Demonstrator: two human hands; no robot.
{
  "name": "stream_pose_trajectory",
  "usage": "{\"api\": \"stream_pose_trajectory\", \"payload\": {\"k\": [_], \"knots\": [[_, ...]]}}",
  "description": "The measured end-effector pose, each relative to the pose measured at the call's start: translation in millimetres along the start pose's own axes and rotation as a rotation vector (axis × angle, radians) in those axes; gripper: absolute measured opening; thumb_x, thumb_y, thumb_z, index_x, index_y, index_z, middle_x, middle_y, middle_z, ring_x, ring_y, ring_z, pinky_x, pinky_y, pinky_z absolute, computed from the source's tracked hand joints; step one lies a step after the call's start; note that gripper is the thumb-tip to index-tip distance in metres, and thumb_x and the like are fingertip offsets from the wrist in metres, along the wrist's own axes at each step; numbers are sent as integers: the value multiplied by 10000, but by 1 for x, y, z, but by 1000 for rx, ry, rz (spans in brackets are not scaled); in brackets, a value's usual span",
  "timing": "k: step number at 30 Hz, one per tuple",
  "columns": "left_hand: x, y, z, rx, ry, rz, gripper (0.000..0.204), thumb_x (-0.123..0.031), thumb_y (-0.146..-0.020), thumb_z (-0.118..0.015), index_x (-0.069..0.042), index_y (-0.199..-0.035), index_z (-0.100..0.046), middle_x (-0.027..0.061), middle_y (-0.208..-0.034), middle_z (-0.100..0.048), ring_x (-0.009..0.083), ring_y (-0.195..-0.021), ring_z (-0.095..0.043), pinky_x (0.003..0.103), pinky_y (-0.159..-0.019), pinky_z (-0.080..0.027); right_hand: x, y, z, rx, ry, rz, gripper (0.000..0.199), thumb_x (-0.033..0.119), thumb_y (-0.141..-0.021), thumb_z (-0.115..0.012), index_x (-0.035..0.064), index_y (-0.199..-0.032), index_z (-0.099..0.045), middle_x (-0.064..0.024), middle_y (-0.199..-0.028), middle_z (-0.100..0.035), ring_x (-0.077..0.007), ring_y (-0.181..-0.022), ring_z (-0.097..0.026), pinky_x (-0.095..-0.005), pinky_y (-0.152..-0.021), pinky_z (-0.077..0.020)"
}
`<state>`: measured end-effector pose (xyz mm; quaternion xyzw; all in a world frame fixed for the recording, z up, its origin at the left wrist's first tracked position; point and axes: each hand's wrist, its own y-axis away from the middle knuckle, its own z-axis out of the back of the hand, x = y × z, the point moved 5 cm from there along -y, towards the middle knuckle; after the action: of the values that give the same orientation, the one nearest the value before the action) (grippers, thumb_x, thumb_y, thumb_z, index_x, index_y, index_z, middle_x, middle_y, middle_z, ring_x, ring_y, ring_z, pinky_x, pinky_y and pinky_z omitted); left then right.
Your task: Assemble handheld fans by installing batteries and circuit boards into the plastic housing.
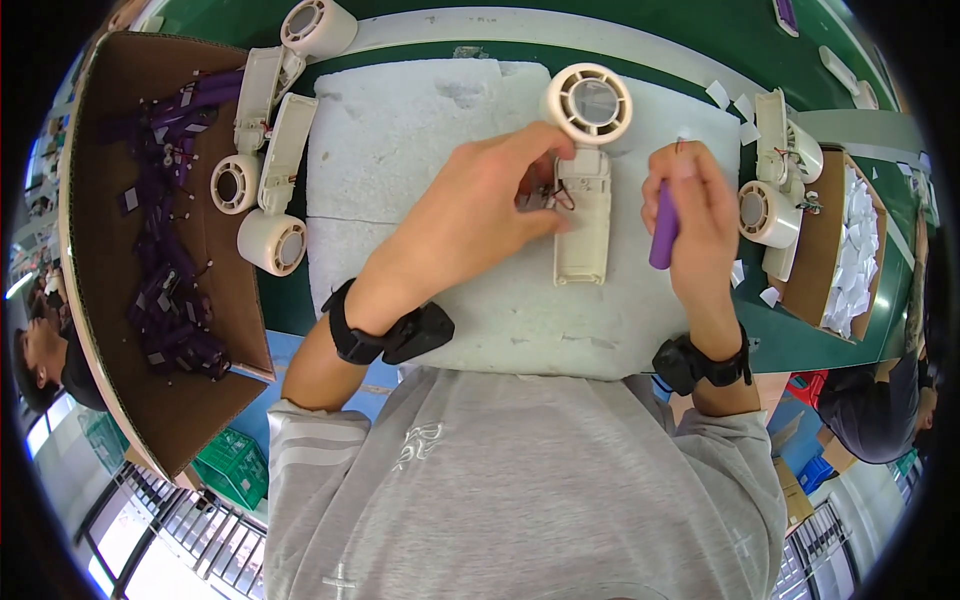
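We hold the cream handheld fan housing (585, 190) flat on the white foam pad (400, 150) near the middle of the green bench (560, 45). Our left hand (480, 215) pinches the wires (558, 193) at its open body. Our right hand (695, 215) is closed around a purple cylindrical cell (662, 235), just beside the housing.

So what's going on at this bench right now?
A person works on an open cream handheld fan lying on a white foam pad. The left hand pinches the thin wires at the fan's open handle, while the right hand holds a purple cylindrical battery upright beside it. More fan bodies lie to the left, next to a cardboard box of purple batteries.
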<state>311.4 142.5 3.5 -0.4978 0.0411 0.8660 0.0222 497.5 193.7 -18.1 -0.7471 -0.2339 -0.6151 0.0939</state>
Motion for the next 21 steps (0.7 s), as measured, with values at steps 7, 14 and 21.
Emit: {"api": "stream_pose_trajectory", "payload": {"k": [7,14,21], "knots": [[13,-6,-5,55,162,-60,344,-25,-724,-780,-42,-1015,-597,52,-841,-664,130,-725,-629,251,-656,-519,9,4,-33,82,783,289,245,52,-730,-766,53,-944,-647,-17,-831,-563,-91,-626,-471,-212,-553,-380],[23,-8,2,94,221,-84,252,-162,-716,-805,-57,-875,-639,60,-672,-620,162,-598,-587,267,-567,-481,10,2,-40,117,858,363,260,44,-708,-781,77,-945,-678,-27,-841,-598,-129,-585,-544,-237,-497,-451],[18,-8,2,158,190,-109,212,-135,-732,-785,-59,-876,-649,55,-731,-618,167,-675,-599,283,-608,-480,6,3,-41,38,885,416,201,26,-702,-772,61,-879,-683,-35,-822,-611,-145,-588,-568,-253,-504,-464]]}}
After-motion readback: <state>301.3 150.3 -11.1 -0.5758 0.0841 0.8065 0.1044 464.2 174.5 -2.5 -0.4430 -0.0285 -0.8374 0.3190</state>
